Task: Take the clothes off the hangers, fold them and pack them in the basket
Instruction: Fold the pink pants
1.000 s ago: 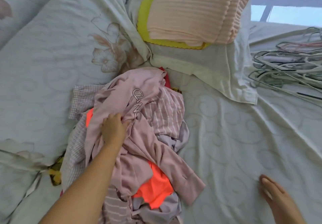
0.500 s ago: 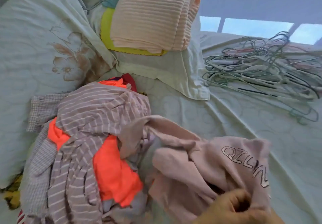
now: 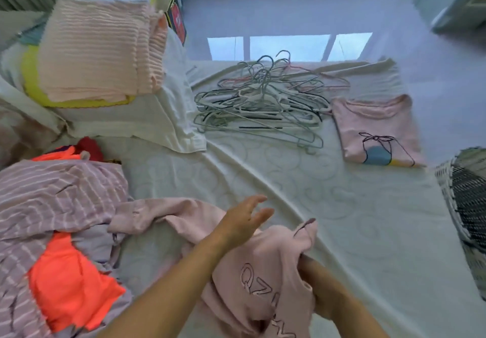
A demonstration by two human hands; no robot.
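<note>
Clothes pile (image 3: 60,232) sits on left of bed (image 3: 315,206), stripy and orange things mixed up. Folded pink blanket (image 3: 102,50) lies on pillow at top left. Empty hangers (image 3: 263,103) heaped in middle far side. Folded pink t-shirt (image 3: 378,132) lies just beside hangers, on right. Basket (image 3: 468,206) peeks in at right edge. Pink top with letters (image 3: 252,272) bunched near me. My right hand (image 3: 319,287) grips its cloth. My left hand (image 3: 244,219) hovers above it, fingers spread, holding nothing.
</note>
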